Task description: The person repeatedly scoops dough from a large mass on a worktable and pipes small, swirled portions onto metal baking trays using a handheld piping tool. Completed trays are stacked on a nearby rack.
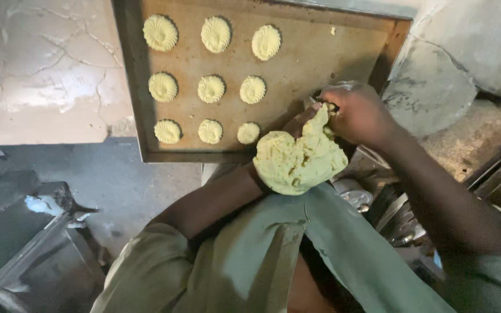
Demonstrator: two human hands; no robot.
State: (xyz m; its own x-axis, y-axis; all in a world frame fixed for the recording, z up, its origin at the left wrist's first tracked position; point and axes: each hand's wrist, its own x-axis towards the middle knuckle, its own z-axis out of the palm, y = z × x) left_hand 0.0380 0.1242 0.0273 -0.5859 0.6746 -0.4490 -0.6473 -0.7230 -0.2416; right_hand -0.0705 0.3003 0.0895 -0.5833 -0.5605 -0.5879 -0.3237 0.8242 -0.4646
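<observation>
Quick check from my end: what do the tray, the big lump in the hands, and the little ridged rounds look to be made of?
Tray: likely metal sheet, dull brown and stained, with thin raised rims. Lump: soft pale yellow dough, matte, with a torn, lumpy surface; the left hand carries it while the right hand pinches its top. Ridged rounds: seemingly the same dough, same colour, pressed into shell-like grooves, apparently unbaked.

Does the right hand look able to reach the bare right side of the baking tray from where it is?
Probably yes: the right hand already sits over the baking tray beside that bare stretch, nothing between.
</observation>
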